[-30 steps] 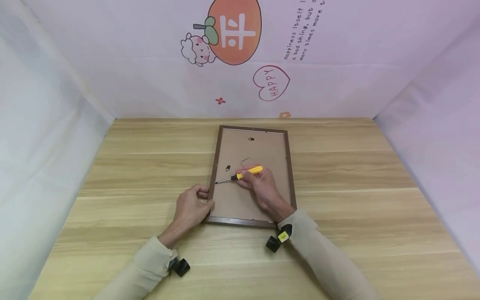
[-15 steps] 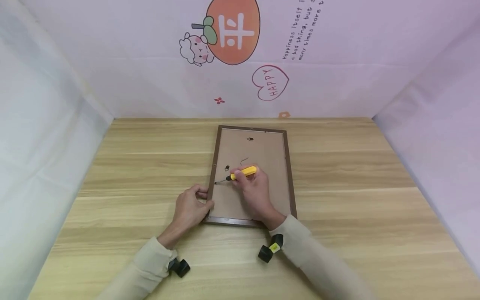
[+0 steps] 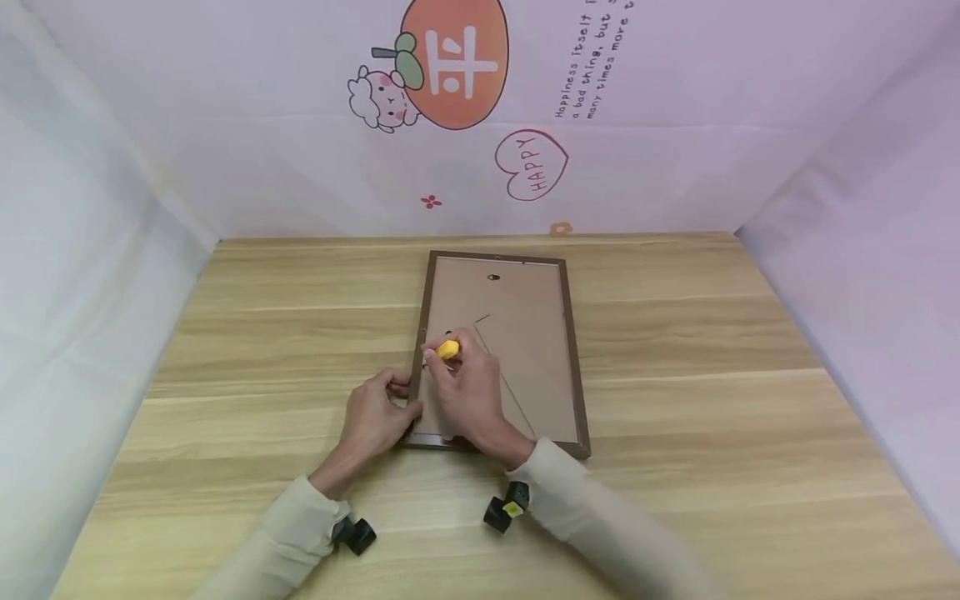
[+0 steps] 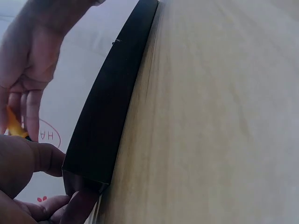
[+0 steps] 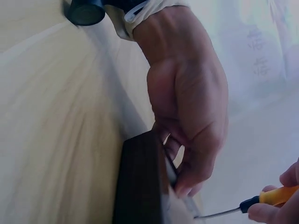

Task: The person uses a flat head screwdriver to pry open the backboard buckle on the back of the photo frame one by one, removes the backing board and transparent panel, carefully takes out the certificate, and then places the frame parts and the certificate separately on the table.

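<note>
1. Two hands are busy in the head view. The left hand (image 3: 375,414) grips the corner nearest it of a brown, rectangular picture frame (image 3: 574,358), which lies back up under the right hand (image 3: 472,392). The right hand pinches a yellow-handled screwdriver (image 3: 448,349) with a thin metal shaft. Sideways pressure could make the blade skid off the small black tab (image 3: 424,365), just beyond the left thumb, and score the flat tan backing board (image 3: 525,350). A slack left grip could let the frame slide on the pale wood-grain tabletop (image 3: 675,333). The right hand hides the shaft and most of one small black hanging hook (image 3: 448,333).

2. From the left wrist, the left fingers curl about the frame's corner, and one seems to reach under it. Hard downward force from the right hand might trap that finger. The left fingers cover the shaft, and the blurred handle shows only in part.

3. From the right wrist, the shaft points from the right fingers towards the frame's edge, close to the left fingertips; a slip there could jab them. Whether the tip touches the tab, I cannot tell. The picture's side cuts off most of the right hand.
</note>
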{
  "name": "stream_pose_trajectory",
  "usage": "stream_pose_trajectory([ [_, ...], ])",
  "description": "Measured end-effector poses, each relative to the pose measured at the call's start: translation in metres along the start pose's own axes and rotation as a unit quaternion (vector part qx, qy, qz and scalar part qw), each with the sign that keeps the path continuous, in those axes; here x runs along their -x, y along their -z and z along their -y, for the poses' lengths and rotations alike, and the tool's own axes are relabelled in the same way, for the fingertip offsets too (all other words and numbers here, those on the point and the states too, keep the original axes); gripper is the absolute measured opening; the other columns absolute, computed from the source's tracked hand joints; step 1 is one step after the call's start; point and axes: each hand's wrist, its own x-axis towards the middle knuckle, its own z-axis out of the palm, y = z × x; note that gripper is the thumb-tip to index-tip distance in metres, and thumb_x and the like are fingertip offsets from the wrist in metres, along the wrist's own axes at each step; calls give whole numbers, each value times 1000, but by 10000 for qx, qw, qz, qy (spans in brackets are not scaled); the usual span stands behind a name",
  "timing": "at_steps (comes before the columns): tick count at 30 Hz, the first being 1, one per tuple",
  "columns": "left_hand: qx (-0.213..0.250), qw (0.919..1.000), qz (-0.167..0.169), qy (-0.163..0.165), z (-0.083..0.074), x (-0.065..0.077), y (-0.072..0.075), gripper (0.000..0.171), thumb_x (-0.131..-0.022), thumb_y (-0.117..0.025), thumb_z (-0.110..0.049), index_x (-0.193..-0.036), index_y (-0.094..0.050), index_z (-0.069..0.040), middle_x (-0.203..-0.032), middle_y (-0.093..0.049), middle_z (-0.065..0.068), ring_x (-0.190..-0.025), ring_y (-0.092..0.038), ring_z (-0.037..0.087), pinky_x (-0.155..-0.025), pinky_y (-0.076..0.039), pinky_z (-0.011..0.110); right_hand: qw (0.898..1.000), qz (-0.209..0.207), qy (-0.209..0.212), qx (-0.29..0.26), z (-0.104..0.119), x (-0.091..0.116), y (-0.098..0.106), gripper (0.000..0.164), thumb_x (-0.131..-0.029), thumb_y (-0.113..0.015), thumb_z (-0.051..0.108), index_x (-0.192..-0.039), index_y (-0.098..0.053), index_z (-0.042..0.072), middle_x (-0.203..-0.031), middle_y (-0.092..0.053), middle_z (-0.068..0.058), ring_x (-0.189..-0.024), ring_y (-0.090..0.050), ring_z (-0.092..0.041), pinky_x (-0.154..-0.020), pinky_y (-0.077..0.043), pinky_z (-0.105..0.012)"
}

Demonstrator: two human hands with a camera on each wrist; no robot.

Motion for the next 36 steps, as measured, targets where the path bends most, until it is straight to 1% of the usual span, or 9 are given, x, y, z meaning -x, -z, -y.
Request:
stream_pose_trajectory([
  [7,9,10000,33,17,1,0,0,29,-78,-76,-13,-104,-66,-5,-96,-73,11,-72,-68,17,-59,-53,27,9986,220,86,475,11,-1,-7,8,-95,-65,10,-100,-62,4,-100,-74,-12,-102,-72,-23,-83,-59,-27],
  [10,33,10000,79,27,2,0,0,29,-79,-76,-13,-105,-66,-5,-96,-73,12,-71,-67,16,-58,-52,25,9983,273,-87,512,9,-4,-5,9,-95,-65,12,-100,-62,6,-101,-75,-10,-101,-72,-22,-83,-60,-30],
  [17,50,9999,81,44,2,0,0,29,-78,-77,-13,-104,-66,-5,-93,-73,9,-72,-66,16,-59,-51,25,9949,421,-834,-369,-13,-15,19,7,-97,-62,12,-102,-62,8,-105,-73,-5,-99,-69,-16,-83,-59,-29],
  [20,107,9998,140,84,2,0,1,30,-78,-77,-13,-104,-66,-5,-94,-73,10,-67,-65,14,-57,-51,25,9934,460,-913,-520,-18,-18,22,7,-97,-62,11,-103,-61,8,-106,-73,-5,-100,-68,-16,-83,-59,-29],
  [23,192,9995,221,110,2,-1,3,30,-79,-76,-12,-106,-65,-4,-96,-72,11,-63,-64,12,-55,-52,24,9960,454,-712,-306,-9,-18,16,6,-96,-63,10,-101,-61,6,-104,-74,-8,-100,-71,-19,-84,-60,-31],
  [26,214,9993,300,67,2,-1,4,29,-80,-75,-12,-106,-65,-4,-97,-71,12,-64,-64,11,-55,-52,23,9979,497,-217,342,5,-15,5,6,-95,-63,9,-99,-61,5,-101,-74,-11,-98,-73,-22,-83,-60,-32],
  [31,112,9995,275,-91,2,-1,5,22,-82,-73,-10,-101,-64,-4,-94,-70,11,-64,-64,12,-55,-52,23,9825,673,563,1641,21,-6,-11,6,-96,-63,12,-99,-61,7,-89,-75,-9,-79,-73,-19,-64,-59,-25],
  [33,123,9995,286,-84,2,-1,6,21,-82,-73,-10,-101,-64,-5,-94,-70,11,-65,-64,12,-56,-52,23,9799,646,604,1790,21,-5,-13,5,-96,-63,12,-98,-61,8,-87,-75,-8,-74,-72,-18,-60,-57,-24],
  [36,158,9993,343,34,1,0,5,25,-83,-74,-12,-104,-64,-6,-97,-69,11,-67,-64,12,-58,-53,23,9856,568,414,1537,19,-5,-9,5,-96,-63,11,-99,-61,9,-92,-75,-9,-84,-73,-19,-68,-59,-28],
])
